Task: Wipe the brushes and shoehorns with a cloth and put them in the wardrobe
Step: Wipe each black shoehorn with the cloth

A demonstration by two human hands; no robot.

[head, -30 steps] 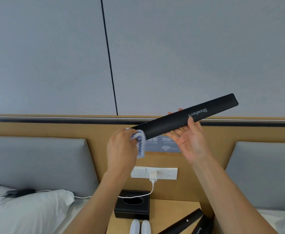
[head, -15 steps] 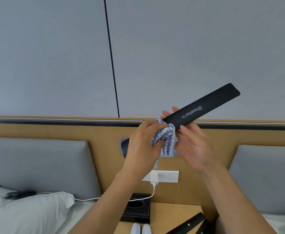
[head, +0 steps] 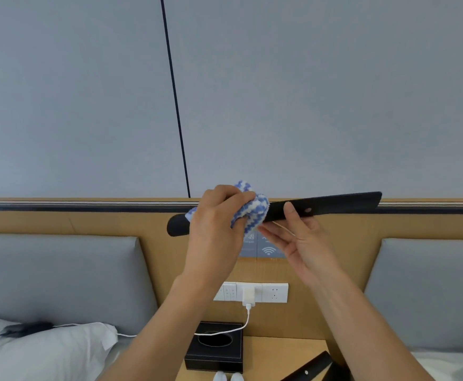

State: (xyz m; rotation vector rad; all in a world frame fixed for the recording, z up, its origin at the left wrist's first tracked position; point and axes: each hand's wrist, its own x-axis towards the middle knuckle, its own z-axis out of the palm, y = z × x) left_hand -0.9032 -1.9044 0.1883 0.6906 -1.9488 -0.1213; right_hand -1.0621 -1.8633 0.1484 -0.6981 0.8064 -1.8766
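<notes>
A long black shoehorn (head: 332, 205) is held almost level in front of the headboard, its rounded end at the left. My right hand (head: 299, 237) grips it from below near the middle, thumb on its face beside a small hole. My left hand (head: 216, 224) clutches a blue and white cloth (head: 252, 209) wrapped around the shoehorn just left of the right hand. Another black shoehorn (head: 311, 367) lies on the nightstand (head: 279, 356) at the bottom edge, partly cut off.
A black tissue box (head: 215, 350) stands on the nightstand below a wall socket (head: 252, 292) with a white charger and cable. Grey headboard cushions flank both sides. A white pillow (head: 46, 350) with a dark object lies at the lower left.
The shoehorn has swung from tilted up-right to nearly level and turned over, hiding its lettering. My left hand with the cloth has slid right along it and risen.
</notes>
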